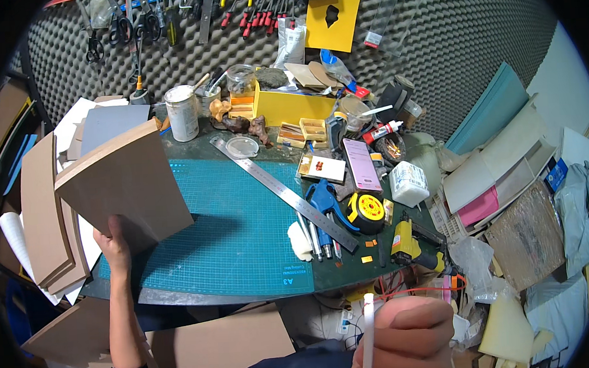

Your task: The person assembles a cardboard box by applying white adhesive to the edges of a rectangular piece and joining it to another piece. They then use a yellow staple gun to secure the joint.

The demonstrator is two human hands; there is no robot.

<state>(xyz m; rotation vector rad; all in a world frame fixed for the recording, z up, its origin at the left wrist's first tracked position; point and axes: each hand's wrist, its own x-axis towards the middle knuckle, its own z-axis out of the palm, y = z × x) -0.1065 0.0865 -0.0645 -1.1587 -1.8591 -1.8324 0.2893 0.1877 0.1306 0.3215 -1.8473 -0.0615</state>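
My left hand (pixel 112 245) grips the lower left side of a thick brown fibreboard panel (pixel 128 194). The panel stands tilted above the left part of a green A3 cutting mat (pixel 236 223), and its pale, layered-looking top edge faces up. Close to the camera, at the bottom right, my right hand (pixel 410 336) is curled into a fist around a slim white stick (pixel 368 331). The stick points upward, and what kind it is cannot be told. A steel ruler (pixel 285 194) lies diagonally across the mat.
Right of the mat lie a blue air blow gun (pixel 324 200), a tape measure (pixel 367 209), a phone (pixel 361 164) and a yellow nail gun (pixel 409 242). A paint can (pixel 183 115) stands behind. Brown boards (pixel 40 199) lean at left; another board (pixel 223 345) lies below the table edge.
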